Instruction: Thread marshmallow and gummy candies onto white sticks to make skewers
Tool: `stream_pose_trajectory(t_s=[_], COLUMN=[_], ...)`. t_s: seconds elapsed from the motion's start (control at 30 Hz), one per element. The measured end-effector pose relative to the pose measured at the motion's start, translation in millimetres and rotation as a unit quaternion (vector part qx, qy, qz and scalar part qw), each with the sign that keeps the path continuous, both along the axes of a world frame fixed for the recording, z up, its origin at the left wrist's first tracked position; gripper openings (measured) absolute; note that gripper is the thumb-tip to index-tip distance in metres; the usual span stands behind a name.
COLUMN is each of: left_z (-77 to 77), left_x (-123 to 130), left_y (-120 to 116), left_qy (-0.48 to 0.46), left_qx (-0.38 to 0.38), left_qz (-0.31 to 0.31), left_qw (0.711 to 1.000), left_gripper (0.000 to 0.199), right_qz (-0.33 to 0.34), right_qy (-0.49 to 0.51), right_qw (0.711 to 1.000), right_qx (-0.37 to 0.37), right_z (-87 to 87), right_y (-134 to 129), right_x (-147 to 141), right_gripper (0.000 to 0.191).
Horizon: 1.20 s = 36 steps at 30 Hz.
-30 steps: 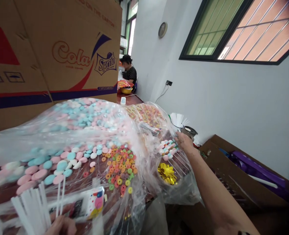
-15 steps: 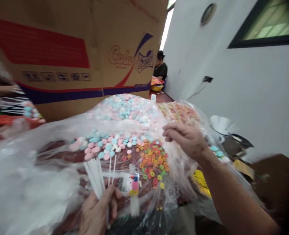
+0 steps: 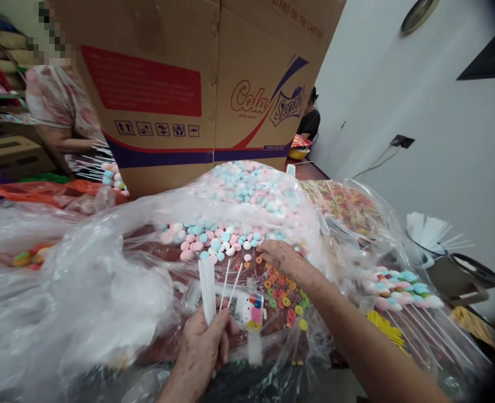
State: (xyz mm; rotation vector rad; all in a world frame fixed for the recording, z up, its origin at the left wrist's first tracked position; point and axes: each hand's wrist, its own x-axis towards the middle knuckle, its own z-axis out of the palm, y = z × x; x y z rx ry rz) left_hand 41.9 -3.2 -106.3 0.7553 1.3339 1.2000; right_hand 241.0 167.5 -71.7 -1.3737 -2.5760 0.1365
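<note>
My left hand [image 3: 207,341] is closed around a bundle of white sticks [image 3: 207,288] held upright, with two thin sticks standing apart from the rest. Stretched forward, my right hand [image 3: 289,263] has its fingers over the edge where pastel round candies [image 3: 216,244] meet a pile of small coloured candy rings [image 3: 287,291]. The fingertips are partly hidden, and nothing shows in them. Behind the loose candies lies a clear bag of pastel candies [image 3: 251,182]. A printed plastic packet [image 3: 251,310] lies just beyond my left hand.
A large cardboard box [image 3: 159,73] stands behind the bags. At the right are candy skewers [image 3: 406,288], a bag of coloured candies [image 3: 343,201], yellow ties [image 3: 385,330] and white sticks in a container [image 3: 429,232]. One person [image 3: 65,106] works at left; another sits far back.
The view has turned left, so more of the left side and the skewers at right show. My right hand has moved from above the clear bag to the loose candies; my left still holds the sticks.
</note>
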Motion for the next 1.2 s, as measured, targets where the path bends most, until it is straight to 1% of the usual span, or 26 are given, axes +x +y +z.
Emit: stream_pose_trajectory(t_s=[0.1,0.2,0.3,0.43,0.6,0.73,0.9,0.97,1.03,1.1,1.13,1.2], left_z=[-0.2,3.9,5.9,0.5,-5.9,-4.9,-1.2,-1.1,-1.5,-1.3,-0.8,0.7], left_x=[-2,-3,-3,-3,-4,-4,-3,-3,-3,-3,-3,-3], left_y=[2,3,2,1,2,1,0,1,1,1,1,1], left_qy=[0.003,-0.002,-0.010,-0.026,-0.027,-0.027,-0.031,-0.025,-0.026,-0.028,-0.026,-0.023], left_qx=[-0.005,-0.014,-0.018,-0.014,-0.012,-0.005,-0.013,-0.018,-0.015,-0.011,-0.010,-0.011], left_qz=[-0.008,-0.007,-0.017,-0.006,-0.008,-0.008,-0.001,-0.001,-0.002,-0.003,-0.003,-0.007], left_qw=[1.000,1.000,1.000,1.000,1.000,1.000,0.999,1.000,1.000,1.000,1.000,1.000], left_gripper=[0.042,0.043,0.044,0.046,0.046,0.044,0.047,0.048,0.047,0.046,0.046,0.046], right_qz=[0.004,0.003,-0.006,-0.030,-0.054,-0.059,-0.081,-0.065,-0.032,-0.010,-0.010,-0.031], right_qy=[-0.010,-0.016,-0.039,-0.068,-0.092,-0.105,-0.111,-0.094,-0.069,-0.054,-0.051,-0.040], right_qw=[0.999,0.996,0.993,0.992,0.989,0.987,0.985,0.990,0.996,0.998,0.998,0.998], right_qx=[-0.046,-0.083,-0.107,-0.104,-0.103,-0.103,-0.100,-0.079,-0.055,-0.043,-0.044,-0.043], right_z=[4.5,9.6,12.2,14.3,18.3,17.8,15.8,15.3,14.6,13.7,13.4,13.7], right_y=[-2,-4,-7,-10,-16,-22,-24,-27,-30,-32,-32,-29], right_x=[-2,-5,-9,-12,-10,-10,-11,-10,-8,-8,-8,-10], right_gripper=[0.023,0.024,0.025,0.021,0.021,0.023,0.022,0.025,0.028,0.024,0.022,0.020])
